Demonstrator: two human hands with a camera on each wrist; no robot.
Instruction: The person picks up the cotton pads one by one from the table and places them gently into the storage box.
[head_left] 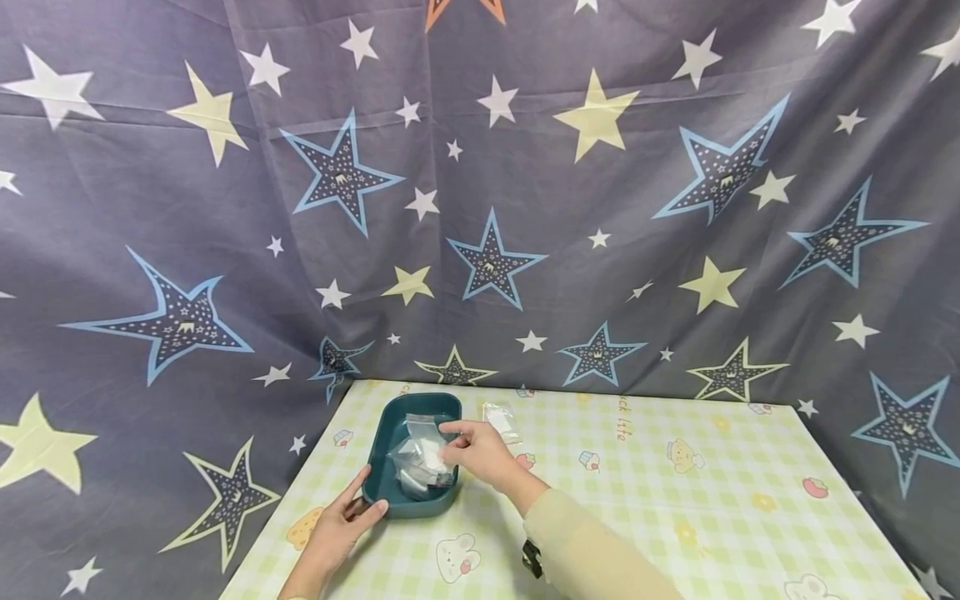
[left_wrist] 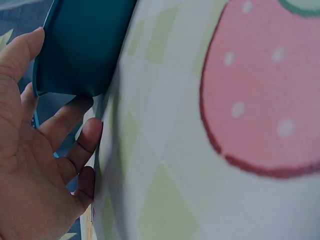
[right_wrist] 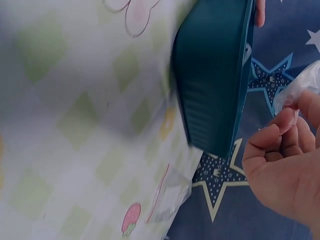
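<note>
A dark teal plastic tray [head_left: 388,433] stands at the left of the table with several clear plastic bags [head_left: 411,475] inside. My left hand [head_left: 339,525] touches the tray's near left corner, thumb and fingers spread around it. In the left wrist view the left hand's thumb is at the rim and the other fingers are lower along the end wall. My right hand [head_left: 480,454] pinches a clear plastic bag [right_wrist: 299,85] between thumb and fingers, over the tray's right side. What that bag contains I cannot tell.
A small clear zip bag [head_left: 500,421] with a red seal line lies on the table right of the tray. The table wears a green-and-white checked cloth [head_left: 637,517] with cartoon prints. Behind hangs a dark curtain [head_left: 480,183] printed with stars.
</note>
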